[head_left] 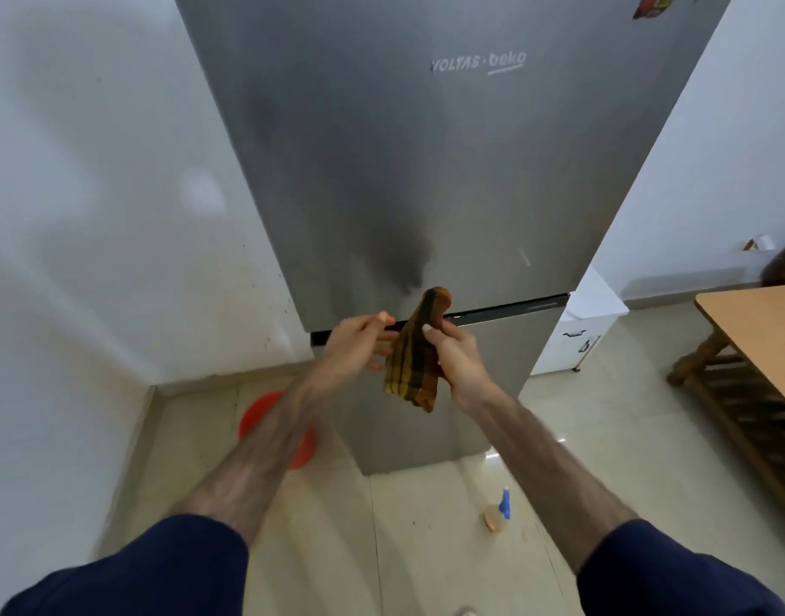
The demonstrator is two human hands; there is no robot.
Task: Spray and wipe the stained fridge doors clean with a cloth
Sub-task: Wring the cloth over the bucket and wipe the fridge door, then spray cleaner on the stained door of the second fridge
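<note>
overhead, smudged steel fridge door [426,171]

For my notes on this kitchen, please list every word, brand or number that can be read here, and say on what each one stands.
"VOLTAS · beko": brand name in pale letters on the upper fridge door, at.
Magnet at the door's top right corner: cut off by the frame, any print is unreadable.
Spray bottle on the floor: no readable label.
No other text shows.
</note>
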